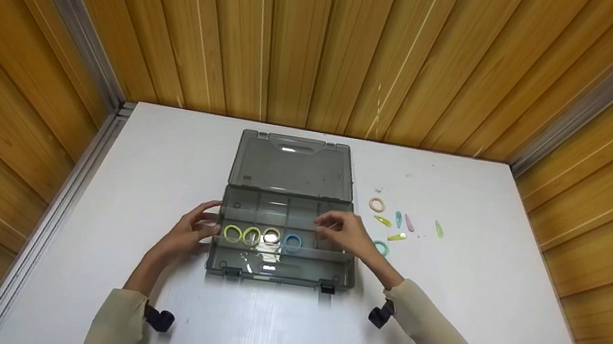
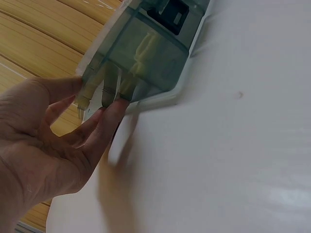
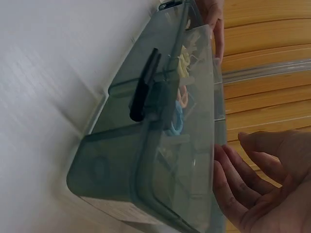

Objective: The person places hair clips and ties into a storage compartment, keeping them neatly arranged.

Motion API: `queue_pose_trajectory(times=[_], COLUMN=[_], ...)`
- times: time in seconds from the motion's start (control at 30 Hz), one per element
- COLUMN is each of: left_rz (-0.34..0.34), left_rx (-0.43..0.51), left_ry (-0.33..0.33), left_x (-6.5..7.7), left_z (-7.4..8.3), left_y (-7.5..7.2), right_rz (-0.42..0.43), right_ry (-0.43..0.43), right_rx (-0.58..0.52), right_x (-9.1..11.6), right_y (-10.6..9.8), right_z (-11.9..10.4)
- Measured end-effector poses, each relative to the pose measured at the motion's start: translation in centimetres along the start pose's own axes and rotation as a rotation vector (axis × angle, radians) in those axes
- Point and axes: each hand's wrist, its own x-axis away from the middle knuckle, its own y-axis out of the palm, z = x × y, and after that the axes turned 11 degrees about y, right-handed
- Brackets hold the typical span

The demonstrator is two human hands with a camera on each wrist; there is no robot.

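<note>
A: Where do we find the box relative to the hands?

B: Between them, on the table, its lid folded back; the left hand touches its left side, fingers spread and relaxed; the right hand is over the right-hand compartments, thumb and fingers apart; we see nothing held there, and we can't tell whether its fingertips touch a divider.

A: How many rings do we count inside?

B: Four, in a line across the box between the two hands: two yellow-green rings, one pale ring and one blue ring; the blue one is nearest the right hand, the yellow-green pair nearest the left.

A: And outside?

B: Two more rings, right of the box: one peach ring and one teal ring, close by the right wrist; then five hair clips: two yellow clips, one teal clip, one pink clip and one green clip, which lies farthest right.

A: How do the arms lie?

B: We see both forearms slant inward from the lower corners; the right hand bends down over the box, its fingers gently curved.
</note>
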Motion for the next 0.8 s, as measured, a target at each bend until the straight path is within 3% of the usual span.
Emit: queue_pose_trajectory(times=[0.3,0.53,0.8], left_rz=[0.005,0.003,-0.007], left_rx=[-0.009,0.002,0.010], left_ry=[-0.006,-0.005,0.007], left_x=[0.0,0.1,0.0], left_z=[0.1,0.1,-0.1], left_y=[-0.1,-0.3,-0.2], right_rz=[0.095,0.134,0.214], right_ry=[0.018,0.080,0.168], right_rx=[-0.056,-0.059,-0.061], right_x=[1.6,3.3,3.2], right_y=[-4.5,-6.4,-7.7], right_z=[1.2,1.2,6.8])
